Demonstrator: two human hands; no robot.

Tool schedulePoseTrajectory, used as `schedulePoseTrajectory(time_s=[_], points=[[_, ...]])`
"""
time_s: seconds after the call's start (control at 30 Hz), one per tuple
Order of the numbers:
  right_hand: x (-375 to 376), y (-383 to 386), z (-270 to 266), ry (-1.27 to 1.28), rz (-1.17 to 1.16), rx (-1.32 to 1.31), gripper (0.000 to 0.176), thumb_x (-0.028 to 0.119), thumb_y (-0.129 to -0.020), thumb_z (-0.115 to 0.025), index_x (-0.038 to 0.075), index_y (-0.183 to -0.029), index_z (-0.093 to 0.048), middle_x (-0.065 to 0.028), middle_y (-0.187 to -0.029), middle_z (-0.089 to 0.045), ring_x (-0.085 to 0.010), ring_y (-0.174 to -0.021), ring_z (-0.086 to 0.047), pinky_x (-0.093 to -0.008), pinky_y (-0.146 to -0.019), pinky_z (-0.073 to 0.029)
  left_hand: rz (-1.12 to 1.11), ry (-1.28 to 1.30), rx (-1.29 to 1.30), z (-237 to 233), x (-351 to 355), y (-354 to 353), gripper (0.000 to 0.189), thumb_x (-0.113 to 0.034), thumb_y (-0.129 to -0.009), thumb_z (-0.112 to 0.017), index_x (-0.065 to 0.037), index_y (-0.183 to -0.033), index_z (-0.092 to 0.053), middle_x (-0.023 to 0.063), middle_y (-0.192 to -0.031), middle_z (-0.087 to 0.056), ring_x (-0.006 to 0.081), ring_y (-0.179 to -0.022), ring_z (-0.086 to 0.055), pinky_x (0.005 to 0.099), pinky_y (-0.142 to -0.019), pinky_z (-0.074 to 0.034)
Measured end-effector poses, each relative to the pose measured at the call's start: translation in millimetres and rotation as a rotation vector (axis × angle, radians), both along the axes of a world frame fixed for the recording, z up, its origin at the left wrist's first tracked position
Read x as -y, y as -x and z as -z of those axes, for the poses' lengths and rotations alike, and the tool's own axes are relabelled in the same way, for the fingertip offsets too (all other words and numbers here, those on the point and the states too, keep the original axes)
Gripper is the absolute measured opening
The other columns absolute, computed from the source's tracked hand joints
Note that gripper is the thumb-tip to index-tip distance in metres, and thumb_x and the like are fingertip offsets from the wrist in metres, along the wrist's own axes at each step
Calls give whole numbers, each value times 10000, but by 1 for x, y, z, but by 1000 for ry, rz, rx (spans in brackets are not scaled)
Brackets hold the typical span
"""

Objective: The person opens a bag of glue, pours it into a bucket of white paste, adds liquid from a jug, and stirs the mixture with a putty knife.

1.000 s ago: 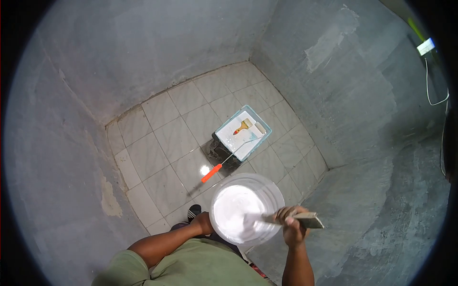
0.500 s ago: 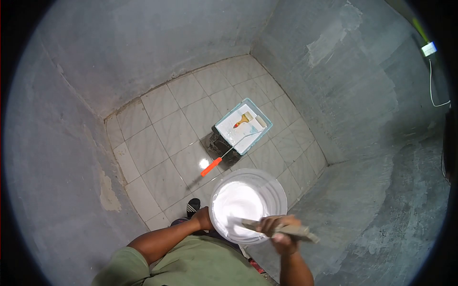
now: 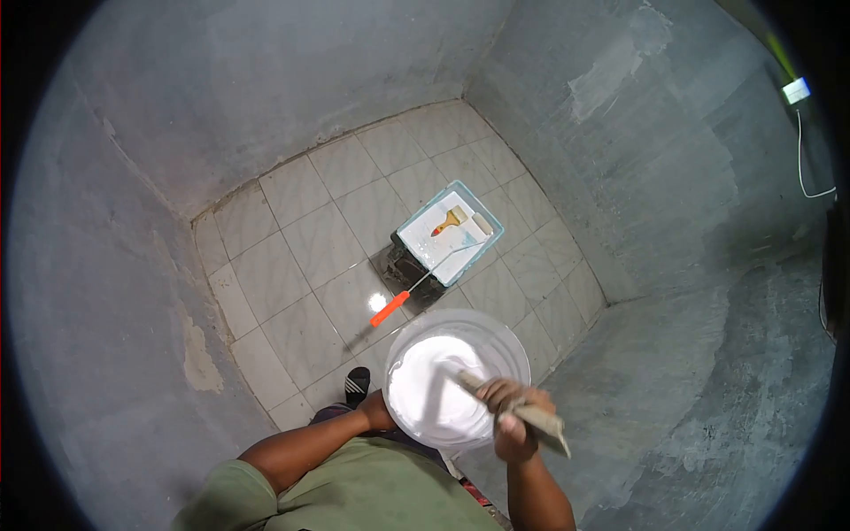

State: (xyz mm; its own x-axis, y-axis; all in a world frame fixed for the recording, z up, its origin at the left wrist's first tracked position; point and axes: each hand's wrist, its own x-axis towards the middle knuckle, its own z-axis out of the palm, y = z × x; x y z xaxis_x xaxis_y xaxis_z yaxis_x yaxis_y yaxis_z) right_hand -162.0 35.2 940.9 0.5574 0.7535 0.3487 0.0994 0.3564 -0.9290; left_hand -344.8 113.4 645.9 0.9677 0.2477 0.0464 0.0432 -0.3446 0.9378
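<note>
A translucent white plastic bucket of white paint is in front of my body. My left hand grips the bucket's left side, its fingers mostly hidden behind the wall. Wrapped round a flat wooden stick, my right hand is over the bucket's right rim. The stick's lower end reaches into the bucket over the paint, where its tip looks blurred. A streak marks the paint surface below it.
A paint tray on a dark support holds white paint, a paintbrush and a roller with an orange handle. Pale tiles cover the floor. Grey walls stand close around, and a white cable hangs at the right.
My right hand has swung the stick: its upper end has moved down and left, its lower end up and away from me. My left hand and the bucket have barely shifted.
</note>
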Motion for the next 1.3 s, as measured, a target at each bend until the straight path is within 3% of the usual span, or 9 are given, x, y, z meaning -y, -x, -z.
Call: schedulePoseTrajectory(time_s=[0.13,0.27,0.4,0.5,0.8,0.97,1.07,1.17,1.3], points=[[19,-16,-29,109,-217,-393,265,230,-746,-681,48,-661,-508,-101,-561,-475,-232,-544,-474,-416,-674,-487,-51,56,-12,-18,-7,9,573,-401,-842,-738,-110,-1321,-621,152,-1332,-631,302,-1238,-593,392,-1064,-458],[-7,-8,-1,35,129,-115,260,216,-769,-668,37,-700,-492,-83,-589,-467,-221,-568,-463,-427,-716,-481,-7,30,-173,-40,-18,5,578,-380,-848,-740,-100,-1335,-605,155,-1344,-623,296,-1246,-588,386,-1068,-457],[1,8,-25,35,-250,-260,278,211,-726,-714,32,-649,-517,-105,-583,-498,-233,-540,-488,-432,-668,-493,-111,-47,-21,-23,-19,10,562,-368,-855,-732,-97,-1330,-607,156,-1333,-629,297,-1245,-588,385,-1064,-458],[11,-23,-11,202,-76,-55,362,218,-849,-671,-25,-634,-509,-139,-604,-550,-229,-560,-540,-393,-658,-531,-106,24,-106,-44,-23,15,538,-364,-850,-734,-101,-1308,-628,157,-1340,-625,294,-1240,-589,387,-1059,-461],[9,-23,-18,340,-51,-170,342,271,-784,-741,32,-681,-518,-119,-635,-542,-235,-611,-532,-423,-731,-512,-112,112,-54,8,0,18,545,-380,-818,-756,-105,-1276,-649,151,-1290,-657,305,-1187,-624,397,-1024,-483],[-6,14,-13,23,-191,-139,350,277,-758,-750,21,-658,-533,-117,-561,-502,-245,-545,-508,-439,-683,-511,-125,-46,29,46,9,13,581,-396,-802,-774,-110,-1290,-644,156,-1282,-657,313,-1194,-615,402,-1052,-460],[13,-11,-20,146,-175,-264,379,227,-877,-697,-5,-641,-513,-113,-614,-534,-244,-578,-545,-422,-677,-538,-173,31,39,35,10,8,580,-394,-802,-774,-110,-1290,-645,157,-1283,-655,311,-1199,-612,401,-1057,-456],[-8,-20,8,61,-87,166,374,214,-916,-672,-28,-683,-508,-113,-643,-530,-242,-605,-555,-425,-681,-544,-228,152,52,8,16,0,579,-392,-802,-775,-108,-1290,-646,159,-1284,-653,308,-1206,-607,400,-1065,-450],[-8,15,-36,88,-250,-45,439,315,-819,-742,21,-618,-484,-103,-552,-502,-225,-503,-493,-437,-614,-517,-325,287,65,-26,7,-10,578,-390,-802,-775,-107,-1290,-648,162,-1286,-649,305,-1215,-600,397,-1075,-441]])
